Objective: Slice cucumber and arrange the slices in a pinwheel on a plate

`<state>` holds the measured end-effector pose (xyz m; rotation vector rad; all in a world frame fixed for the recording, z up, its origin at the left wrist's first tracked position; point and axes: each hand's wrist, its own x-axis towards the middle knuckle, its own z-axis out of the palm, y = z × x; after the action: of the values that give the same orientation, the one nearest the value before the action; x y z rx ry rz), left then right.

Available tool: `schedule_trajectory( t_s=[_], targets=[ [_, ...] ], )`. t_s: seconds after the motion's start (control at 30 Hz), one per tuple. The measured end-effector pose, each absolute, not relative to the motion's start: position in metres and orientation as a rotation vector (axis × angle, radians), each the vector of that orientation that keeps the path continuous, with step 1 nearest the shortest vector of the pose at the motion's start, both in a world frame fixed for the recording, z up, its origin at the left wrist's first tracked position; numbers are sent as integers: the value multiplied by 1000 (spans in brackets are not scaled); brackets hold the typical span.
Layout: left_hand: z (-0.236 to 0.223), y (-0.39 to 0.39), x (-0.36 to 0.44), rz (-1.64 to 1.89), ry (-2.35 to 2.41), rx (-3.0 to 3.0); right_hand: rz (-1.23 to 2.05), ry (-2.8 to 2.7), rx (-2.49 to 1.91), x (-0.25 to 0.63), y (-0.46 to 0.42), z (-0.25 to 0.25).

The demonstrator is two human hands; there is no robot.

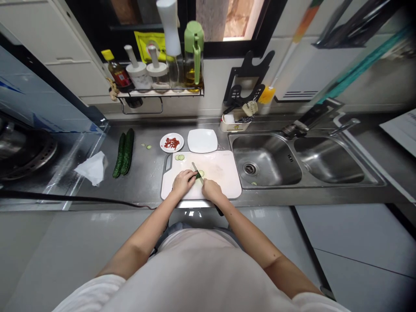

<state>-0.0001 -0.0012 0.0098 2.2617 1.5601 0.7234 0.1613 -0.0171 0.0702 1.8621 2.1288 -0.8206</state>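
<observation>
On the cutting board, my left hand grips the cucumber piece beside the knife my right hand holds.

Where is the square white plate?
Head view, centre: the square plate lies on the steel counter, beyond the white rectangular cutting board, right of the round white plate.

A kitchen, with a double sink and seasoning rack.

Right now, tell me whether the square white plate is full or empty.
Empty: the square white plate shows bare surface throughout, unlike the round plate beside it, which holds chopped red pieces.
</observation>
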Motion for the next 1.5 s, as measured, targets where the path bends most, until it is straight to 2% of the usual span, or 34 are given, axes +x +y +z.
schedule_trajectory(
  t_s=[0.97,1.5],
  targets=[
    [11,-3,0,738,1579,2249,-815,2062,1900,159,-22,69],
    [14,-3,1,716,1602,2191,-830,2043,1845,187,-53,69]
  ],
)
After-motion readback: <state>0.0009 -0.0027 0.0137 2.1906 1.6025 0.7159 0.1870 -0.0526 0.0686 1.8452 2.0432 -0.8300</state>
